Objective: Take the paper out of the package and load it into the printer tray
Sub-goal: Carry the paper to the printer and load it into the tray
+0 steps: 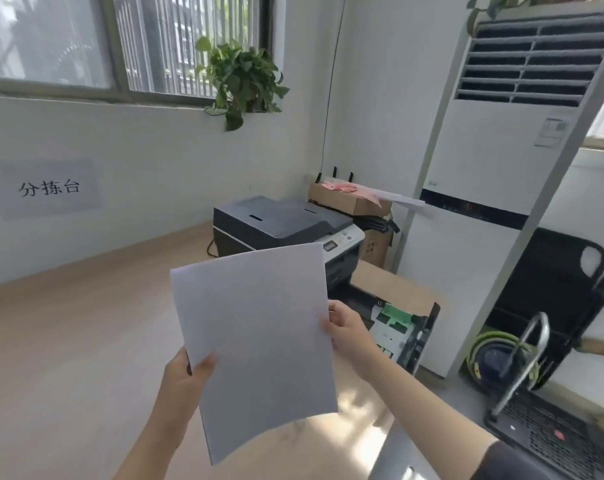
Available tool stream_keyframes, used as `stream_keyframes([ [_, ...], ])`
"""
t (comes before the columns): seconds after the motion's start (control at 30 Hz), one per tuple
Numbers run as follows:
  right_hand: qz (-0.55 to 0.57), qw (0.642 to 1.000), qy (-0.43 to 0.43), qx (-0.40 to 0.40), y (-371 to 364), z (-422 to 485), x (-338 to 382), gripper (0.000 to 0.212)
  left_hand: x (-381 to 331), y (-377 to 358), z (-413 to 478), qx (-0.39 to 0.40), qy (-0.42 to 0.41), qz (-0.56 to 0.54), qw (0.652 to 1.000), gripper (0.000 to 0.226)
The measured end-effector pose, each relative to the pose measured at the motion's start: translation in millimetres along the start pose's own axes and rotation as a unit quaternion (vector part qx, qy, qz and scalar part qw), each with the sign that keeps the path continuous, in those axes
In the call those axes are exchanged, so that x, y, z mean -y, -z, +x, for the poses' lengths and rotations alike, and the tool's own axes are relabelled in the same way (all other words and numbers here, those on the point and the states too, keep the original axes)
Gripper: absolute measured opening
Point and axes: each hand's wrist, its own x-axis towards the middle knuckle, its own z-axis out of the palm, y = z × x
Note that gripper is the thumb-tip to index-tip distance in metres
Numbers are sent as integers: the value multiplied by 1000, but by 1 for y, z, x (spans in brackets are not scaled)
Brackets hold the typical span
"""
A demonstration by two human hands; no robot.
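Note:
I hold a stack of white paper (255,344) upright in front of me with both hands. My left hand (186,379) grips its left edge low down, thumb on the front. My right hand (345,327) pinches the right edge at mid height. Behind the paper a grey and black printer (279,223) stands on the wooden table (68,327). Its paper tray (400,327) is pulled out to the right of my right hand, with green guides showing. No paper package is in view.
A cardboard sheet (397,285) lies by the tray. Cardboard boxes (349,199) sit behind the printer. A tall white air conditioner (494,188) stands at right, with a black hand cart (542,424) beside it. A potted plant (241,77) rests on the windowsill.

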Motion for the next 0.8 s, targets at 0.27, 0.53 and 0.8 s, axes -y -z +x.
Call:
stream_keyframes([
  [0.27, -56, 989, 77, 109, 21, 129, -43, 27, 31, -41, 64, -125, -2, 79, 989, 22],
  [0.53, -79, 962, 144, 220, 33, 226, -87, 60, 73, -95, 93, -301, 12, 120, 946, 22],
  [0.8, -126, 943, 121, 283, 50, 248, -126, 38, 109, -128, 84, -358, 28, 136, 923, 2],
])
